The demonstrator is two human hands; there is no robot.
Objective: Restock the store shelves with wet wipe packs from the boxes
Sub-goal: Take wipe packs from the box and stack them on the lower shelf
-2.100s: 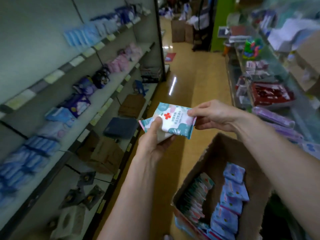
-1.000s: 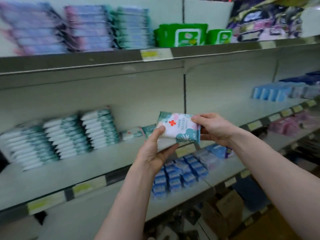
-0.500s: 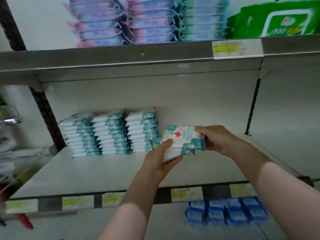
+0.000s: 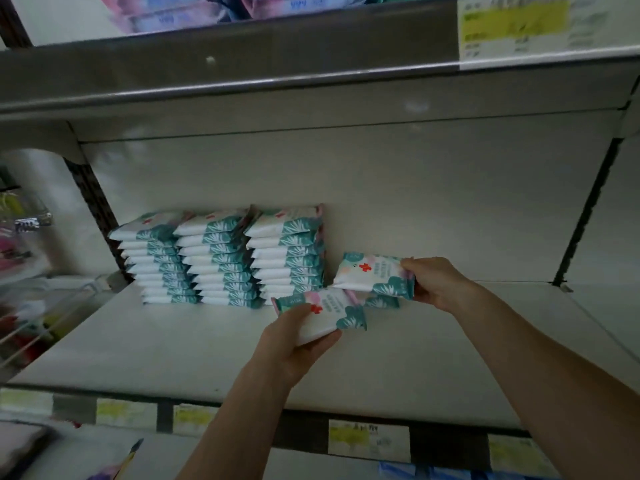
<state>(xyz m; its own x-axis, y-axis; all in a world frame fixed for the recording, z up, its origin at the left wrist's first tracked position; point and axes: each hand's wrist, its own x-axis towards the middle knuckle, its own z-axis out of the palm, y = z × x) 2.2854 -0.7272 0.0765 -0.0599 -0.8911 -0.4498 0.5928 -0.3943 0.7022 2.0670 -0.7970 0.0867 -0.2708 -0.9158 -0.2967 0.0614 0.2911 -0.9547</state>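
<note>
Price labels point(image 4: 367, 436) are seen along the front edge of the shelf point(image 4: 207, 344). Just past that edge, over the bare middle, a pack point(image 4: 325, 311) is gripped by the left hand point(image 4: 294, 341), with the thumb laid on top and the fingers curled beneath. Farther in and to the right, a second pack point(image 4: 375, 275) is pinched at its right end by the right hand point(image 4: 433, 282). Whether it rests on the shelf yet cannot be told. A teal corner shows under it, and it cannot be made out which hand holds that.

Half a second ago the packs were held together as one bundle between both hands. They have now been drawn apart, and the second pack has been carried toward the back edge, just beside the rightmost of the three stacks point(image 4: 287, 252) in the back left corner. The box seen two seconds ago is no longer in view.

The bundle is judged to have been split so that packs can be laid down singly, and a fourth stack is likely to be started to the right of the third. Above, the upper shelf point(image 4: 311, 77) is already filled
</note>
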